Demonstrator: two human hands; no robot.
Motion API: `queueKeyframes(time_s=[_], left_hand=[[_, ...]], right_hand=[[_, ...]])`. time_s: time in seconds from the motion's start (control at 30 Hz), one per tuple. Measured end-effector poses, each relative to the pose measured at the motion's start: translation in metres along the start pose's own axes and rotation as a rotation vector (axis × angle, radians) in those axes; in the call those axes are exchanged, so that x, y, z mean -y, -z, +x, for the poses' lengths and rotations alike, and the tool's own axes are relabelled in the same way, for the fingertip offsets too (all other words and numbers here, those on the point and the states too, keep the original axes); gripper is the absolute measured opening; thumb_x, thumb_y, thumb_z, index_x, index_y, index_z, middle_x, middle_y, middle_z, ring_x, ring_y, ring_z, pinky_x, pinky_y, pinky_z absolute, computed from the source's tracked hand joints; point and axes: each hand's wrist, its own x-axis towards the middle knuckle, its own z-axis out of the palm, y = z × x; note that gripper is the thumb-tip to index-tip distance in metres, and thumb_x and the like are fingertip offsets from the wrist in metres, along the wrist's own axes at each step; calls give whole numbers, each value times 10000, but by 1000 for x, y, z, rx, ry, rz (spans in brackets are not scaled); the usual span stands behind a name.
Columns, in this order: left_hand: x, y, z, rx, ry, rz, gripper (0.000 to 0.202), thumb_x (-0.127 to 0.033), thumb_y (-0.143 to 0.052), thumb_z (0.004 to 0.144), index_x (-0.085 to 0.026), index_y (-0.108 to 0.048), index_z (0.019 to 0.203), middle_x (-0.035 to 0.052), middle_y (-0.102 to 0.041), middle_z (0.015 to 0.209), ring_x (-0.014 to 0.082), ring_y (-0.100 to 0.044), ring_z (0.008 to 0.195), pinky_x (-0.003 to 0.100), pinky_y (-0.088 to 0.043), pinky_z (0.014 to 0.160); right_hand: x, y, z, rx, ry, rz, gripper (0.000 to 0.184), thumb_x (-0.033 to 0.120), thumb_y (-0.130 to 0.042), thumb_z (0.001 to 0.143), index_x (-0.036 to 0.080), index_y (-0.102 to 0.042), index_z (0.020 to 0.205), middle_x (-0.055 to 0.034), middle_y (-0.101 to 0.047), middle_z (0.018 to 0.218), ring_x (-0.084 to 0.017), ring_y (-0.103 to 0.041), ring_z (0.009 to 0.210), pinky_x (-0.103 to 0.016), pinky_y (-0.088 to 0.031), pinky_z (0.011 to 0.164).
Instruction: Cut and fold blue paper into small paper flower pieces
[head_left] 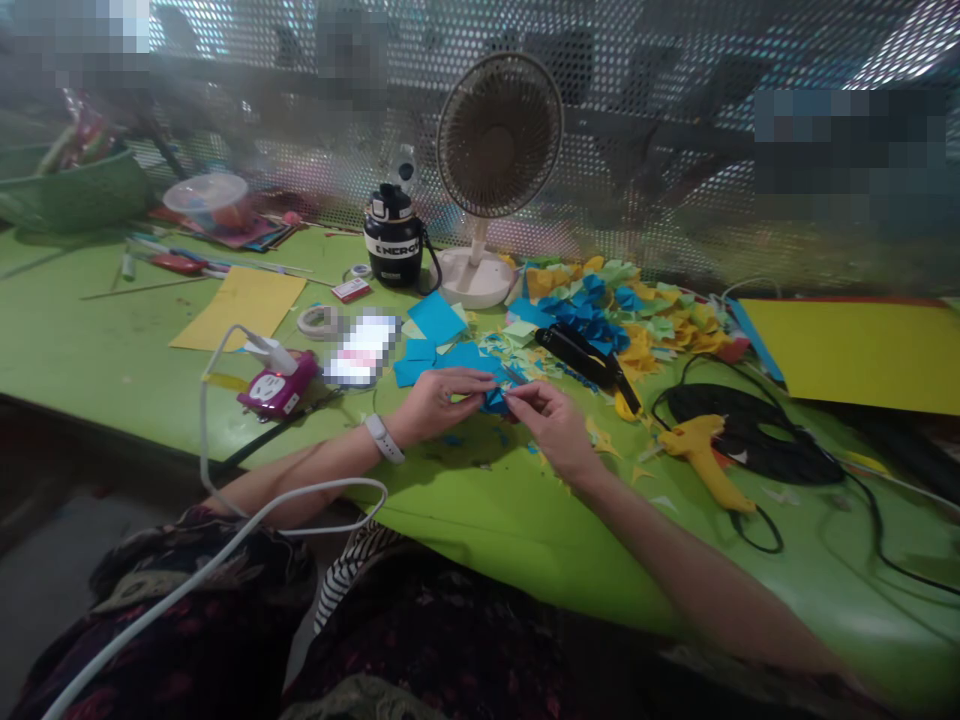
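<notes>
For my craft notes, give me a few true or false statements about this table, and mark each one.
1. A white band is on the wrist of the left hand. True.
2. The right hand is holding the yellow glue gun. False: the glue gun lies on the green table to the right of the hands, and the right hand's fingers are at a small blue paper.
3. A fan stands on the table beyond the hands. True.
4. The black bottle is lying on its side. False: it stands upright, to the left of the fan.
</notes>
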Motion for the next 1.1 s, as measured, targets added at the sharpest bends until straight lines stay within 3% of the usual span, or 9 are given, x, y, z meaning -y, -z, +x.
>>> queueKeyframes(time_s=[0.17, 0.43, 0.67, 1.1], left_hand=[[-2, -2, 0, -1, 31, -25, 201, -295, -714, 823, -206, -793, 984, 102, -775, 1049, 226, -722, 1033, 390, -588, 944], [-13, 5, 6, -82, 383, -527, 458, -436, -721, 838, -178, -707, 1216, 120, -732, 1166, 235, -708, 1016, 377, -602, 872], [-14, 5, 6, -67, 399, -573, 403, -370, -746, 815, -170, -722, 1165, 103, -737, 1099, 215, -697, 1019, 350, -618, 838], [-9, 4, 6, -60, 396, -532, 319, -334, -737, 813, -142, -718, 1067, 89, -736, 1056, 152, -692, 885, 317, -614, 811]], right_hand=[[3, -1, 1, -15, -80, 79, 357, 448, -866, 597, 184, -683, 754, 8, -691, 677, -116, -614, 598, -281, -536, 620], [4, 9, 9, -5, -336, 395, 373, 336, -926, 499, 199, -691, 754, 32, -672, 633, -95, -592, 543, -243, -512, 558], [1, 11, 10, 50, -389, 437, 320, 300, -903, 553, 207, -675, 757, 41, -649, 610, -96, -592, 544, -235, -512, 544], [-1, 12, 10, 82, -345, 372, 323, 338, -888, 569, 206, -665, 762, 25, -662, 653, -103, -585, 546, -261, -517, 561]])
